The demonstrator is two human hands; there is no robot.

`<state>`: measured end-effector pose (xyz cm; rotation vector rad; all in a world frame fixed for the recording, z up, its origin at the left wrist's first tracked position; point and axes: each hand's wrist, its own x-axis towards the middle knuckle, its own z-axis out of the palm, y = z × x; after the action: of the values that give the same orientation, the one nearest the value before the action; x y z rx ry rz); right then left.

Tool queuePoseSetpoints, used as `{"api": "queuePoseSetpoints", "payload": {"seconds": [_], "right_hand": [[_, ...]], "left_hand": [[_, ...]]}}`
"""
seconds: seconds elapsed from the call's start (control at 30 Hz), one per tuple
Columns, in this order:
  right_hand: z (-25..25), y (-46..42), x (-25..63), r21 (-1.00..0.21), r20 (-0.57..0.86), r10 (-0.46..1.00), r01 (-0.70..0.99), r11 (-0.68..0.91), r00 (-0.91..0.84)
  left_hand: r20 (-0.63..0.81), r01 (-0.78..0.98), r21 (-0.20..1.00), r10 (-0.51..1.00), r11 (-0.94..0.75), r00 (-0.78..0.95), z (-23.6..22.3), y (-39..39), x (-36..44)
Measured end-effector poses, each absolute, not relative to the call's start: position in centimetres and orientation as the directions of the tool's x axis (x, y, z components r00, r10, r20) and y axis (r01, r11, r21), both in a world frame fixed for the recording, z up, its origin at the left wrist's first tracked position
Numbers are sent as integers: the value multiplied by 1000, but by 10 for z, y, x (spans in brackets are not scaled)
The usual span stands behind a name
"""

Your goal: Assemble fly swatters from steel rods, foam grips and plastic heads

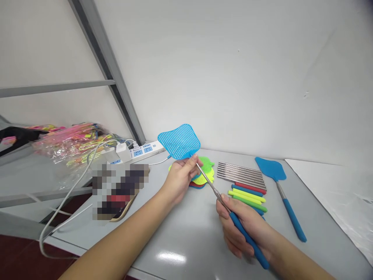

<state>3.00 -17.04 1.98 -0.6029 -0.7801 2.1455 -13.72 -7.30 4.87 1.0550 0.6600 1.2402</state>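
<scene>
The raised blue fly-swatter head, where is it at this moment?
In the head view, the raised blue fly-swatter head is near the centre, just above the left hand and right of the white power strip.

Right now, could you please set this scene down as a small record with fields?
left hand: pinching a blue swatter at the base of its head
right hand: closed around that swatter's blue grip
loose heads: piled beyond the left hand
rods: metal, side by side
loose grips: several colours, nearer than the rods
second swatter: blue, right of the rods
power strip: at back left
</scene>
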Motion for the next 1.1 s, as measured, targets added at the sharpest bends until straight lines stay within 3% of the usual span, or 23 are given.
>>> {"api": "queuePoseSetpoints", "payload": {"seconds": [0.17, 0.33, 0.43, 0.53, 0.63, 0.77, 0.9, 1.1], "right_hand": [[20, -173, 27, -719, -210, 757, -427, -549, -619], [22, -176, 26, -780, -243, 779, -361, -511, -577], [24, -179, 25, -801, -293, 786, -309, -512, -545], [27, -181, 22, -803, -284, 820, -343, -487, -497], [28, -179, 21, -788, -249, 854, -417, -453, -457], [23, -177, 21, -787, -197, 868, -454, -418, -457], [18, -178, 18, -796, -183, 861, -442, -413, -475], [22, -179, 13, -750, -193, 851, -486, -449, -489]], "left_hand": [[149, -523, 847, 987, -93, 66, 54, -57, -153], [173, -509, 851, 984, -124, 49, 53, -50, -157], [135, -495, 866, 985, -68, 102, 47, -54, -150], [89, -411, 911, 958, 32, 274, 37, -67, -138], [53, -264, 959, 855, 100, 516, 31, -86, -127], [49, -170, 982, 745, 87, 665, 30, -97, -124], [30, -114, 991, 708, 72, 706, 30, -95, -128], [23, -134, 989, 845, 58, 535, 26, -101, -120]]}}
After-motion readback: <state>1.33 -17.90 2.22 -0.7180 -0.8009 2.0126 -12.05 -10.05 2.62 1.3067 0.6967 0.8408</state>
